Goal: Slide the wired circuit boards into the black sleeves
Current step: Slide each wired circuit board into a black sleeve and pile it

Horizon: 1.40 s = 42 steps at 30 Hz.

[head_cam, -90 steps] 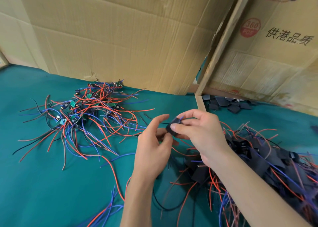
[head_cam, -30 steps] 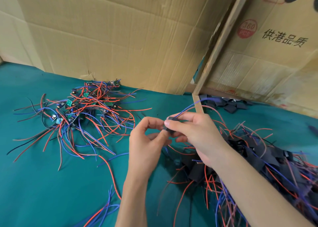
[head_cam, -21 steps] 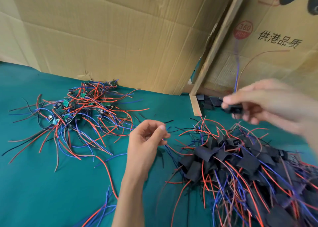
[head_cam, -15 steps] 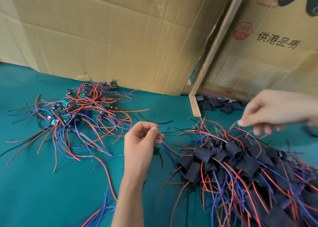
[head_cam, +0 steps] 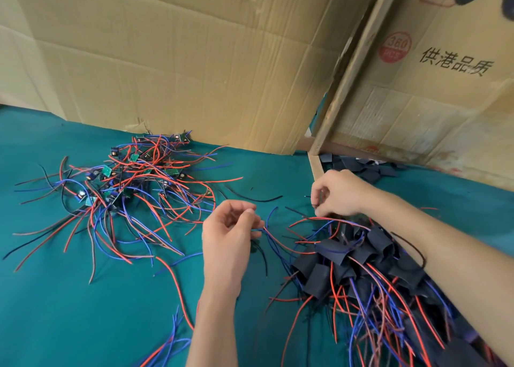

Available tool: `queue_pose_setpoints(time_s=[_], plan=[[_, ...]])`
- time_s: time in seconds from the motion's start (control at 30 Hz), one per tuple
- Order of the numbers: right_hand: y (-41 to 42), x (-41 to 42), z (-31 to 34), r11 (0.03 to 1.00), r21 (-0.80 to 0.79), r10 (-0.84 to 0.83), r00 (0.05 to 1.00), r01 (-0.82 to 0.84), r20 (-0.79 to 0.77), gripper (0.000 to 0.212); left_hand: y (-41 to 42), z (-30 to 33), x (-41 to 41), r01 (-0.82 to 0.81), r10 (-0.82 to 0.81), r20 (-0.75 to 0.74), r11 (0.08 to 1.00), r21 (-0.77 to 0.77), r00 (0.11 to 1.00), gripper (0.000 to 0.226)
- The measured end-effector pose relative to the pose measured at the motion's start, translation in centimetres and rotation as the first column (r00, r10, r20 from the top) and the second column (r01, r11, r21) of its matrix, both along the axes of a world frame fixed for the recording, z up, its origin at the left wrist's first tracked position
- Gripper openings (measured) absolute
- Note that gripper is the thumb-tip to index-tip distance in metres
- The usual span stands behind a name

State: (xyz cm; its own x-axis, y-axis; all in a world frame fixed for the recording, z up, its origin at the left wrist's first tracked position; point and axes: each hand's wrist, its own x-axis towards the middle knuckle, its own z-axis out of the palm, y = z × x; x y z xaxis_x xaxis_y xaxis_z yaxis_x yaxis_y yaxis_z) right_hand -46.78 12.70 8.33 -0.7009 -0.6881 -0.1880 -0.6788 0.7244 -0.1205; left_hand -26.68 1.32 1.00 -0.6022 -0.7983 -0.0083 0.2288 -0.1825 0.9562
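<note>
Two hands that had worked one sleeved board together at frame centre 1 s earlier were now apart. The right hand [head_cam: 338,192] had carried that finished piece out to the right side, let it go approx 0.5 s back, and swung in again to centre right, sitting at the top edge of the sleeved pile [head_cam: 370,258]. Its fingers were curled in tight; whether they pinched a wire or nothing I couldn't tell, too small and shadowed. The left hand [head_cam: 230,233] had barely shifted, at centre frame, fingers loosely curled with thumb and forefinger close together by the end of a blue wire [head_cam: 271,219]; contact unclear.

Judgement: one unit done and dropped, cycle resetting, next sleeve and board to be fetched.

The bare wired boards [head_cam: 133,183] lay in a tangle at centre left, small green PCBs among red, blue and black leads, on the teal cloth [head_cam: 69,297]. Many remained unsleeved, so the job looked maybe half done. Empty black sleeves [head_cam: 364,170] sat as flat dark pieces at centre right, just behind the right hand, against the cardboard wall [head_cam: 194,60]. Finished pieces filled the lower right, leads trailing out.
</note>
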Motion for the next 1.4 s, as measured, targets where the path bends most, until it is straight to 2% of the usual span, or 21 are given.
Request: queue_pose_setpoints(time_s=[0.07,0.13,0.2,0.27,0.37,0.43,0.5,0.57,0.6,0.63,0.7,0.73,0.83,0.9,0.93,1.03,1.1,1.27,1.33,1.4], plan=[[0.3,0.2,1.2,0.979,-0.199,-0.036,0.999,0.036,0.007,0.018,0.0,0.1,0.0,0.006,-0.006,-0.011,1.0,0.015,1.0,0.017],[0.2,1.1,2.8,0.914,-0.405,-0.027,0.999,0.037,0.029,0.015,-0.1,0.3,0.1,0.031,-0.03,-0.033,0.999,0.038,0.999,0.017],[0.0,3.0,4.3,0.819,-0.573,0.059,0.991,0.021,0.121,0.012,0.1,0.6,0.3,0.087,-0.082,-0.062,0.994,0.073,0.995,0.017],[-0.3,5.6,5.0,0.761,-0.645,0.185,0.977,-0.075,0.105,0.012,0.3,1.2,0.3,0.187,-0.169,-0.122,0.97,0.153,0.978,0.018],[-0.9,10.2,4.2,0.754,-0.586,0.353,0.936,-0.296,-0.018,0.014,0.6,1.9,0.5,0.364,-0.299,-0.261,0.895,0.257,0.918,0.035],[-1.2,11.8,3.5,0.78,-0.524,0.393,0.919,-0.341,-0.013,0.017,0.6,1.9,0.6,0.396,-0.321,-0.295,0.885,0.245,0.9,0.035],[-1.5,11.5,3.5,0.82,-0.462,0.413,0.908,-0.337,0.071,0.019,0.5,1.6,0.7,0.376,-0.311,-0.272,0.897,0.233,0.91,0.027],[-1.7,9.7,4.1,0.852,-0.448,0.405,0.884,-0.272,0.233,0.022,0.5,1.3,0.6,0.352,-0.302,-0.23,0.91,0.221,0.925,0.02],[-1.9,8.3,4.3,0.863,-0.454,0.365,0.895,-0.223,0.255,0.021,0.5,1.2,0.5,0.34,-0.296,-0.211,0.915,0.216,0.932,0.018],[-2.1,6.4,4.3,0.871,-0.459,0.297,0.933,-0.177,0.204,0.018,0.5,1.1,0.5,0.332,-0.293,-0.196,0.919,0.213,0.936,0.016],[-2.4,1.6,3.9,0.91,-0.405,0.087,0.996,-0.085,-0.015,0.012,0.6,1.0,0.4,0.314,-0.281,-0.184,0.93,0.19,0.942,0.015],[-2.2,-0.7,3.6,0.932,-0.362,-0.028,0.997,0.001,-0.068,0.012,0.7,1.0,0.4,0.3,-0.271,-0.177,0.94,0.165,0.946,0.015],[-0.9,-6.5,1.2,0.964,-0.143,-0.233,0.972,0.225,-0.038,0.036,0.7,0.9,0.5,0.276,-0.259,-0.173,0.957,0.088,0.95,0.01],[-0.1,-8.1,-0.9,0.967,0.02,-0.254,0.967,0.254,-0.005,0.055,0.7,0.9,0.4,0.281,-0.268,-0.161,0.958,0.061,0.95,0.012],[0.1,-8.4,-1.8,0.965,0.05,-0.257,0.966,0.257,-0.007,0.059,0.7,0.9,0.4,0.284,-0.274,-0.144,0.958,0.052,0.951,0.013],[0.2,-8.8,-3.3,0.967,0.005,-0.252,0.963,0.253,-0.096,0.052,0.8,0.7,0.3,0.266,-0.261,-0.104,0.963,0.038,0.96,0.017],[0.2,-8.6,-3.3,0.964,-0.045,-0.265,0.953,0.261,-0.145,0.034,0.8,0.7,0.2,0.267,-0.263,-0.092,0.963,0.039,0.961,0.015],[0.5,-7.0,-2.4,0.951,-0.036,-0.31,0.941,0.308,-0.135,0.006,0.8,0.8,0.4,0.259,-0.256,-0.083,0.965,0.034,0.963,0.011],[0.7,-5.7,-0.8,0.94,-0.145,-0.328,0.935,0.31,-0.132,0.009,0.7,0.8,0.4,0.248,-0.241,-0.114,0.967,0.054,0.964,0.011],[0.8,-3.6,1.7,0.884,-0.361,-0.346,0.934,0.295,-0.084,0.006,0.5,0.9,0.3,0.242,-0.223,-0.168,0.964,0.106,0.96,0.012]])
